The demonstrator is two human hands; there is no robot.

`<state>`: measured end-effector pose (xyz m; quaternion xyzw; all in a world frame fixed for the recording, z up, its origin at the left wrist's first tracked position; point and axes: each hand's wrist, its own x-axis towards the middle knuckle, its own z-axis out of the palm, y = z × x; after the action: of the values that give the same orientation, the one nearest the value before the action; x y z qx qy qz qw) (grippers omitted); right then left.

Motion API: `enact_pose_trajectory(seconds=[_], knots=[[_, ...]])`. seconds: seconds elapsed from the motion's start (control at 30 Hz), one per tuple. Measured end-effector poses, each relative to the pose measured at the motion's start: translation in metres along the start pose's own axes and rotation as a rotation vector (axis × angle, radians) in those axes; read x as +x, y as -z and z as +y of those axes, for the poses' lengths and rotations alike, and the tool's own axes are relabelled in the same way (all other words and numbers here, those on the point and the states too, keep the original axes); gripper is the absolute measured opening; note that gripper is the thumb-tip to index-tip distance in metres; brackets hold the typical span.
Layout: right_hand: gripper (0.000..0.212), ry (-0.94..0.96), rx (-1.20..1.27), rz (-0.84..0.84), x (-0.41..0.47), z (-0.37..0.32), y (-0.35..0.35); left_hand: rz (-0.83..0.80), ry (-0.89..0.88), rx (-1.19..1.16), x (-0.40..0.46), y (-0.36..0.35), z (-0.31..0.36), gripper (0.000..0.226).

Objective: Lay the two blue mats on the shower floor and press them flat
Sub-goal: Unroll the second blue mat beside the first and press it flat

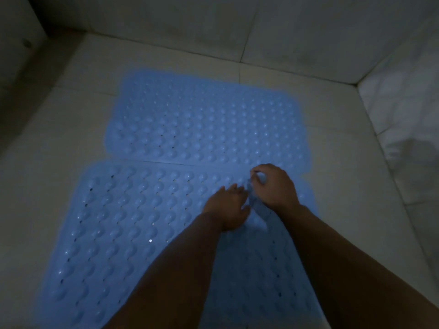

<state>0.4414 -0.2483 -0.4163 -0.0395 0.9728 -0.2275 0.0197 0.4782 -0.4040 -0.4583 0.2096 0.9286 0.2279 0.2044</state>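
Observation:
Two blue bubbled mats lie side by side on the pale tiled shower floor [344, 143]. The far mat [204, 124] lies flat near the back wall. The near mat [123, 222] touches it along a seam and runs under my arms. My left hand [228, 208] rests palm down on the near mat, fingers spread. My right hand [273, 186] sits just right of it near the seam, with fingers curled and pinching a small raised fold of the near mat.
Tiled walls close the space: a back wall [237, 27], a right wall [408, 115] and a dark left wall [16, 55]. Bare floor tiles border the mats on the left, back and right. The light is dim.

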Motion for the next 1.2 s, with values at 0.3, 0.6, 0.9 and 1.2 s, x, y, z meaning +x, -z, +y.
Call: enact_pose_trajectory(seconds=[0.3,0.6,0.9,1.2], knots=[[0.066,-0.024,-0.068,-0.201,-0.054,-0.065,-0.082,0.340,0.133,0.257,-0.081,0.017,-0.079,0.062],[0.088,0.103,-0.319,-0.049,-0.081,-0.073,-0.132,0.346,0.169,0.308,-0.083,0.010,-0.108,0.064],[0.098,0.055,-0.309,-0.148,-0.076,-0.072,-0.133,0.402,0.214,0.306,-0.069,0.022,-0.122,0.061],[0.059,-0.122,0.014,-0.271,-0.012,-0.079,-0.062,0.320,0.227,0.261,-0.072,0.026,-0.092,0.061]])
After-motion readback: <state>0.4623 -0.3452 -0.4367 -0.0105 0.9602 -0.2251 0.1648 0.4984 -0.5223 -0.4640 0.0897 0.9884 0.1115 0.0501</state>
